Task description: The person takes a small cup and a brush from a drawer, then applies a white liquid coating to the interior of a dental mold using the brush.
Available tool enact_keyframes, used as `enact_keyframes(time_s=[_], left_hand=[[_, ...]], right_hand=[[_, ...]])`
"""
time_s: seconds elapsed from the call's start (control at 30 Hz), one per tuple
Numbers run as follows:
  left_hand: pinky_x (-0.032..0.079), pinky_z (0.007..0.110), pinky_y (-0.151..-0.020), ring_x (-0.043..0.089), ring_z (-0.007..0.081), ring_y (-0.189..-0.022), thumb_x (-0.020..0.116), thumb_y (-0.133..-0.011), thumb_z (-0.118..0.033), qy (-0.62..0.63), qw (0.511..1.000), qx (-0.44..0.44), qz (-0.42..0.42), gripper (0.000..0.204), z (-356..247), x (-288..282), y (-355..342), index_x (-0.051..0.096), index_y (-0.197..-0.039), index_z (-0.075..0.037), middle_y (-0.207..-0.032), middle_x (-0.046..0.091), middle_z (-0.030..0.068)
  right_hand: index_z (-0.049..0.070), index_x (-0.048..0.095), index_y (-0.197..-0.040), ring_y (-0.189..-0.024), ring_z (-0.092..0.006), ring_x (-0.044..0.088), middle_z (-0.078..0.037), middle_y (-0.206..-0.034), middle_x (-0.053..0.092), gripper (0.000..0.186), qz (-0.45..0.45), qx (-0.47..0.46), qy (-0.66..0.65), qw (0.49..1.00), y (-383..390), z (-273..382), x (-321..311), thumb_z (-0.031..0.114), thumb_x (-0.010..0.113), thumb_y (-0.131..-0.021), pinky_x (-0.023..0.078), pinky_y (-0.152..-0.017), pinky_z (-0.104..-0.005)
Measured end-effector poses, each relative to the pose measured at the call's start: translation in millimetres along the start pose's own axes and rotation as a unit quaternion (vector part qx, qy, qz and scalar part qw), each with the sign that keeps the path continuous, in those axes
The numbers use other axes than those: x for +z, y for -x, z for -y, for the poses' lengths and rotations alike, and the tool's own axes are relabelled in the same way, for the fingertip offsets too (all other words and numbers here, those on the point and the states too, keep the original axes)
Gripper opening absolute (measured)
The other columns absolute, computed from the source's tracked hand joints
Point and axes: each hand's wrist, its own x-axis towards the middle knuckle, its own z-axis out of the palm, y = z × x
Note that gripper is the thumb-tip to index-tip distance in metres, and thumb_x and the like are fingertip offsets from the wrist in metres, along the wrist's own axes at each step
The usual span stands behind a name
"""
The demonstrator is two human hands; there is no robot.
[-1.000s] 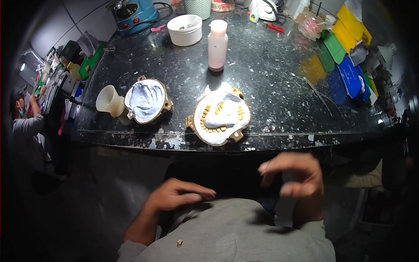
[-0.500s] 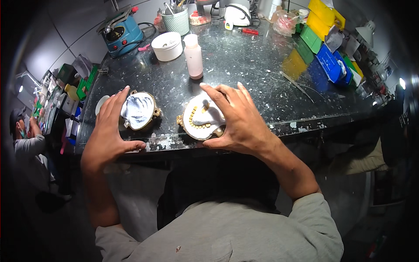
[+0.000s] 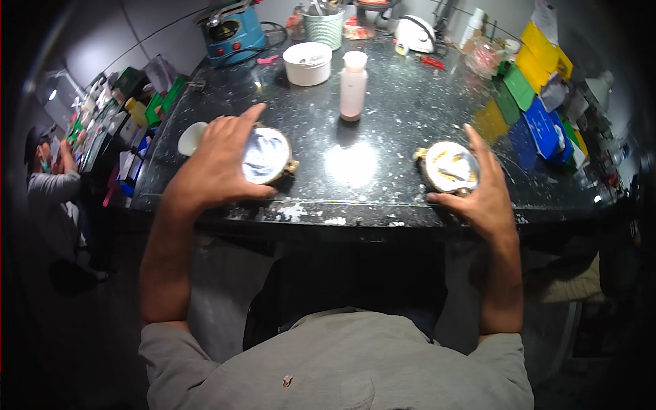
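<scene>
My left hand grips the round brass-coloured flask with white plaster and a pale moulded hollow from its left, thumb at the lower edge and fingers over the far side. My right hand grips the second brass-coloured flask, whose white plaster holds yellowish teeth, from its right, thumb at the near edge. A translucent funnel-like cup stands just left of my left hand. Behind, in the middle of the black worktop, stands an upright bottle of pink liquid.
At the back are a white tub, a holder with tools, a blue machine and a red tool. Coloured plastic bins line the right edge. A co-worker sits at a cluttered bench on the left.
Both hands came up from below the table edge onto the flasks. The flask with teeth has moved to the right, with my right hand on it; the other flask sits under my left hand.
</scene>
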Motion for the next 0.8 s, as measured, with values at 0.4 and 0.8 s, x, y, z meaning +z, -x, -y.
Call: enact_keyframes(time_s=[0.4, 0.8], left_hand=[[0.027, 0.048, -0.114, 0.034, 0.0405, -0.131, 0.083, -0.055, -0.040, 0.095, 0.993, 0.066, -0.027, 0.112, -59, 42, -31, 0.031, -0.146, -0.003, -0.135, 0.042, 0.0237], [0.026, 0.045, -0.115, 0.030, 0.0334, -0.140, 0.084, -0.072, -0.029, -0.017, 0.941, -0.177, -0.289, 0.095, 27, 20, 67, 0.033, -0.148, -0.006, -0.149, 0.034, 0.0189]], right_hand=[[0.012, 0.032, -0.149, -0.120, -0.0370, 0.048, -0.019, -0.130, 0.051, 0.118, 0.020, -0.045, 0.022, 0.999, -3, 32, 25, 0.044, 0.092, -0.053, 0.035, -0.106, -0.0483], [0.010, 0.030, -0.150, -0.140, -0.0386, 0.034, -0.023, -0.149, 0.036, 0.108, 0.062, -0.046, 0.055, 0.995, -43, 7, -14, 0.072, 0.069, -0.070, 0.010, -0.117, -0.0589]])
